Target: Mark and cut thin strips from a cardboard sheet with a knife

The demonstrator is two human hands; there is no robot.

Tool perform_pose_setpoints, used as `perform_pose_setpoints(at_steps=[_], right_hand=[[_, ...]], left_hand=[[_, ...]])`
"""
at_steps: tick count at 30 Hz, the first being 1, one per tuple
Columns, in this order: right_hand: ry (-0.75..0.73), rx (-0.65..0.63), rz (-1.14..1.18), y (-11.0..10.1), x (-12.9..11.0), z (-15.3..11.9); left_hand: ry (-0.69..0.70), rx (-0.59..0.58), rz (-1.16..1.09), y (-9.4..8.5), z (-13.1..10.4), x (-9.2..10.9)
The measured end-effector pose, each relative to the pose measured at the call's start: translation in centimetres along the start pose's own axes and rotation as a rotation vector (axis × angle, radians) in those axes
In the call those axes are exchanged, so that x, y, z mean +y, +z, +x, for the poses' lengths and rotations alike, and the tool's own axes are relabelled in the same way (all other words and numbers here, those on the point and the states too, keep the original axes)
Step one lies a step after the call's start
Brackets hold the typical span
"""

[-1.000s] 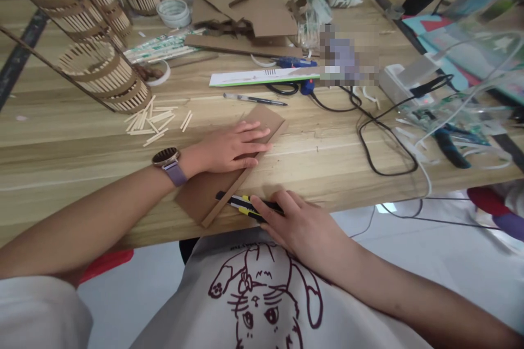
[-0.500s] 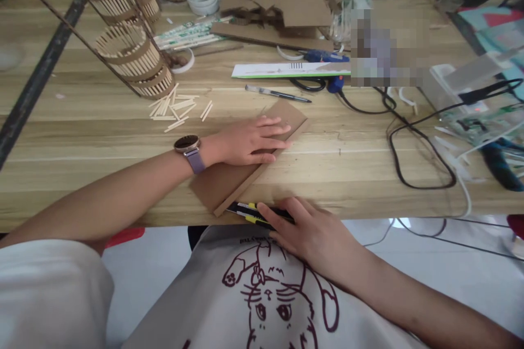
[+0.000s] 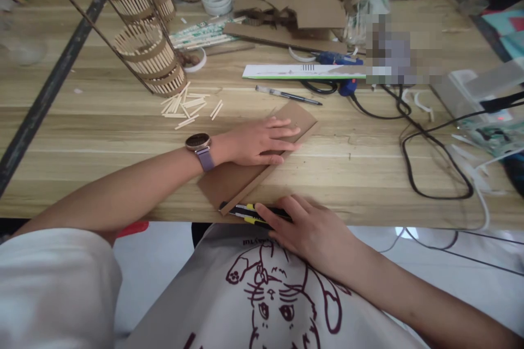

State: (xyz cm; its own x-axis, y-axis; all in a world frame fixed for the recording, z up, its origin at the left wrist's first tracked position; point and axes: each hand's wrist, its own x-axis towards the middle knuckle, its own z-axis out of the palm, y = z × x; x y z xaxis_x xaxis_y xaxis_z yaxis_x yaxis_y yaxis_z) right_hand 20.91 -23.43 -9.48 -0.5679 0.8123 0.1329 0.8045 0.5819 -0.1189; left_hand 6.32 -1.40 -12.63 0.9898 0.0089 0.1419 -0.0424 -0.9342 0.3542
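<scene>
My left hand (image 3: 266,142) lies flat with spread fingers on a piece of brown cardboard (image 3: 223,182), pressing it to the wooden table. A narrow strip runs along the cardboard's near edge, parted from it by a thin line. In my right hand (image 3: 305,223) is a black and yellow utility knife (image 3: 254,212), held low at the table's front edge. Its blade end is at the near corner of the cardboard, partly under or behind the strip; I cannot tell which. A watch (image 3: 198,142) is on my left wrist.
Short wooden sticks (image 3: 186,106) lie beyond my left arm, near a stick-and-cardboard cylinder (image 3: 153,60). A pen (image 3: 289,95), a white ruler-like strip (image 3: 303,71) and a blue glue gun (image 3: 338,59) lie farther back. Black cable (image 3: 409,169) loops at right. Cardboard sheets (image 3: 319,8) are stacked behind.
The view has shifted slightly, so the table things sit farther right. The knife's blade end has moved a little left to the cardboard's near corner. My left hand stays on the cardboard.
</scene>
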Motion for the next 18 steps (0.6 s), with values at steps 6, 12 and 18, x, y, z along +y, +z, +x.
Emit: perform_pose_setpoints(at_steps=[6,12,18], right_hand=[[-0.019,-0.015,-0.013,0.00,0.04,-0.12],[-0.036,0.000,0.012,0.36,0.21,-0.01],[-0.126,0.040,0.084,0.98,0.17,-0.48]], left_hand=[[0.014,-0.002,0.007,-0.15,0.05,0.13],[0.016,0.001,0.013,-0.07,0.01,0.08],[0.020,-0.011,0.020,-0.11,0.01,0.09]])
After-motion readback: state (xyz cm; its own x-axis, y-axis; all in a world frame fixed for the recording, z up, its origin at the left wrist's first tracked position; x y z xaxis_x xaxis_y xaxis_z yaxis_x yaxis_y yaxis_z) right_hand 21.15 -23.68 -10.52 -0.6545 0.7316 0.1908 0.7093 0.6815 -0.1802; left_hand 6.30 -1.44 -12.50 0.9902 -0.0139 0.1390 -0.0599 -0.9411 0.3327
